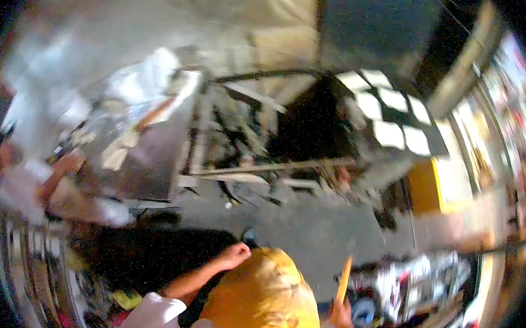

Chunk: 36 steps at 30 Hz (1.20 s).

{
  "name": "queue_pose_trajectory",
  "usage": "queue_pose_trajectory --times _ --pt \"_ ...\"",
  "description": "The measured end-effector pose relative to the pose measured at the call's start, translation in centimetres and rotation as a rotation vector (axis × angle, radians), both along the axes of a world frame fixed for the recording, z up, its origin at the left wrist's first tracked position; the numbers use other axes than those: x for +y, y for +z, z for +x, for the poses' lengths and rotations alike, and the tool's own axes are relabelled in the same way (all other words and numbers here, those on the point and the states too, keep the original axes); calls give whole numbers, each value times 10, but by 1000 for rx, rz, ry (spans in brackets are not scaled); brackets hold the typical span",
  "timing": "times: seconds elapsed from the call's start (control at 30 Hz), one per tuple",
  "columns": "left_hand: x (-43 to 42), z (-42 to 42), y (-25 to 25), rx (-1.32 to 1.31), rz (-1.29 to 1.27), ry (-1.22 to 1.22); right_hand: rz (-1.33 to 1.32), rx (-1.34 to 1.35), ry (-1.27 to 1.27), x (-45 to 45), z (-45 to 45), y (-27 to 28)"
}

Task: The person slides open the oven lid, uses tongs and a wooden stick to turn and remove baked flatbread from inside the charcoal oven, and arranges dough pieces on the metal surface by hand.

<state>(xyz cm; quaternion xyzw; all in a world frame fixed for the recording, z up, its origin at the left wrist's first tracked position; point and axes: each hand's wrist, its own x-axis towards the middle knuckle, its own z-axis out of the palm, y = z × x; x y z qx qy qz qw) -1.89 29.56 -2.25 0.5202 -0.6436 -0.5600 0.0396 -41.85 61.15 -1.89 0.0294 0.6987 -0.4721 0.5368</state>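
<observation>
My right hand (342,314) is closed around the lower end of a long, thin yellow-orange stick (344,281), which points upward with a narrow tip. What kind of stick it is, the blur does not show. In front of my body, my left hand (235,255) has its fingers curled in, and whatever may be inside them is hidden. It is just beside the yellow garment (263,292) that covers my front.
At left, another person (27,178) sits by a low table (154,156) with pale pieces on it. A metal frame (281,166) stands ahead. White sheets (390,135) lie on a dark surface beyond. Crowded shelving (413,290) is at right, above grey floor (314,222).
</observation>
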Motion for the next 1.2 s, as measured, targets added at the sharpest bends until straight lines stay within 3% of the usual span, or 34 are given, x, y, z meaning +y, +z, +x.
queue_pose_trajectory --times 0.03,0.07,0.13,0.17,0.2,0.27,0.37,0.53,0.6,0.63,0.67,0.7,0.77,0.83,0.87,0.97,1.0,1.07,1.2 --pt "4 -2 -10 49 4 -18 108 56 186 -6 -12 10" --pt "5 -7 0 47 59 15 -79 -100 55 -5 -15 7" --pt "8 -5 17 77 120 158 59 42 39 -19 -12 18" --pt "8 19 -10 72 118 132 86 -11 33 -32 -8 52" --pt "13 50 -50 94 56 110 123 8 19 -19 -9 28" --pt "14 89 -63 -172 -189 -63 142 25 19 -2 -3 1" --pt "24 149 -85 -354 -28 -62 315 -35 4 26 12 4" --pt "22 209 -166 -341 -178 -175 361 264 342 116 36 -48" --pt "3 169 -126 -313 -121 -165 420 267 279 148 47 -82" --pt "-7 141 -95 -299 -93 -160 659 112 217 145 51 -71" --pt "-17 112 -73 -277 -31 -130 661 111 209 144 55 -61" --pt "-27 83 -51 -257 30 -99 464 561 600 145 62 -53" --pt "-49 50 -38 -210 150 -47 237 1006 964 134 72 -37" --pt "-69 30 -44 -25 222 -18 453 223 121 91 79 -14" --pt "-79 25 -50 -4 158 -90 484 179 51 79 86 -15" --pt "-103 7 -47 71 205 -42 471 284 40 67 103 -19" --pt "-110 -4 -18 5 182 -78 529 221 -11 24 105 45" --pt "-123 14 -54 -2 227 -76 599 220 -6 17 113 52" --pt "-128 24 -69 -117 247 -93 764 274 151 38 128 37"
